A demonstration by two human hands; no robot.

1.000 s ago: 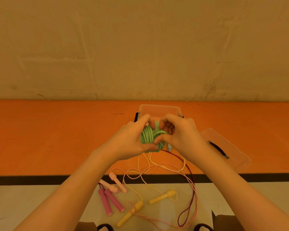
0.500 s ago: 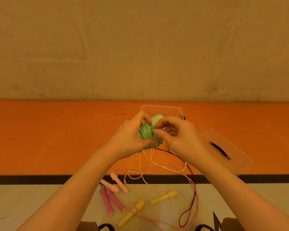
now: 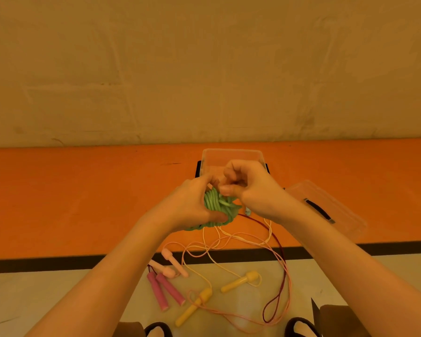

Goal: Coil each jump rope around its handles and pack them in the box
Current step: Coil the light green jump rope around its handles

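The green jump rope [image 3: 216, 210] is bundled into a tight coil between your hands, raised above the floor just in front of the clear box [image 3: 231, 155], which stands open directly beyond your knuckles. The coil's turns run roughly up and away from you, so its long axis already points toward the box. Your left hand [image 3: 192, 205] wraps the coil, thumb pressed along its lower edge; your right hand [image 3: 248, 188] is curled at the top, fingertips pinching what looks like the rope's last loop or end. Both hands are about equally near the box, so I judge a short forward carry will serve once the end is tucked. The box lid [image 3: 326, 207] lies to the right. Nearer you, the pink handles [image 3: 165, 288], yellow handles [image 3: 238, 283] and their loose cords lie uncoiled.
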